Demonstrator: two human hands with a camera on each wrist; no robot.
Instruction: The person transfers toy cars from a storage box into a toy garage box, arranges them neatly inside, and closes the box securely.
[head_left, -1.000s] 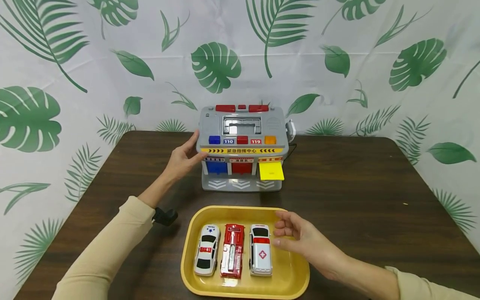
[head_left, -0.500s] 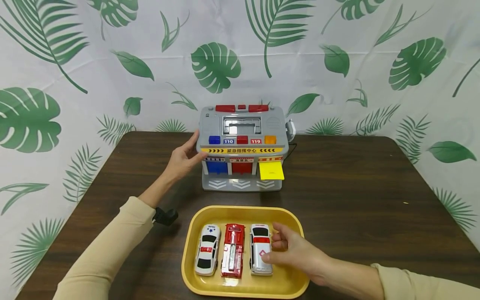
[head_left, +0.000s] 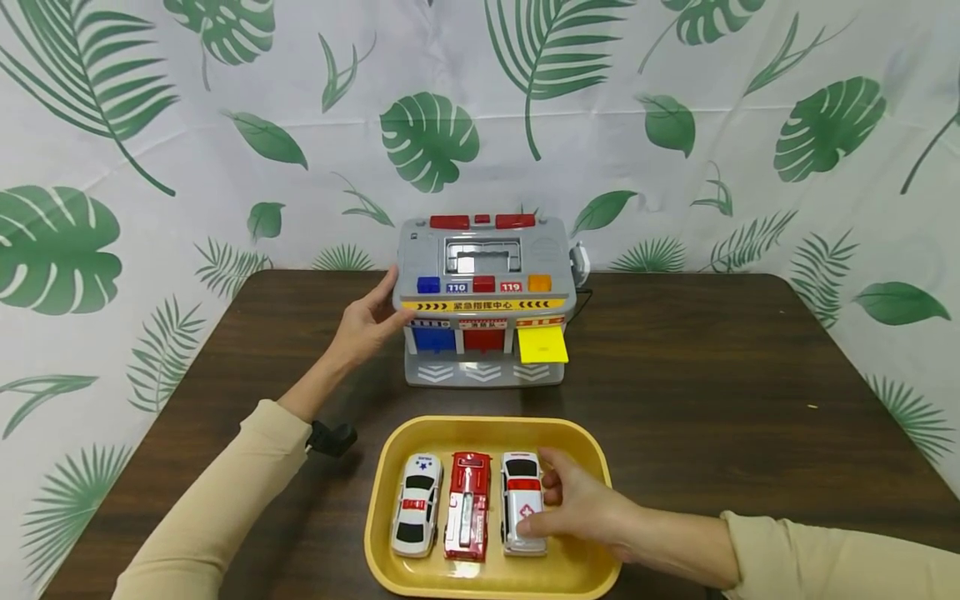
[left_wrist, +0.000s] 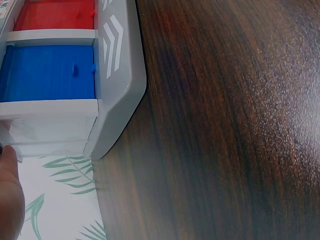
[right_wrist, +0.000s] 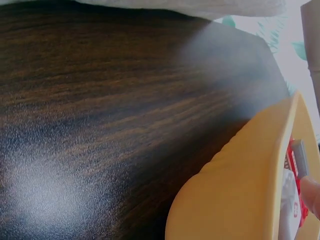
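Observation:
My left hand [head_left: 360,329] holds the left end of a grey toy emergency station [head_left: 483,371], thumb at its front corner and fingers at its side. The station's blue door [left_wrist: 50,73] and red door [head_left: 483,339] are down, while the yellow door [head_left: 543,345] is swung up. In a yellow tray [head_left: 397,575], my right hand [head_left: 588,504] grips a white toy ambulance [head_left: 522,500], its thumb over the roof and curled fingers along the right side. Beside the ambulance lie a red toy fire truck [head_left: 467,508] and a white toy police car [head_left: 416,508].
The tray stands in front of the station on a dark wooden table [head_left: 720,400]. A leaf-patterned cloth [head_left: 570,108] hangs behind the table. At the station's right side are a grey part [head_left: 580,265] and a thin black cord [head_left: 582,303].
The right hand has moved left from the tray's right rim onto the ambulance, and its fingers have closed in on it. The left hand stays at the station.

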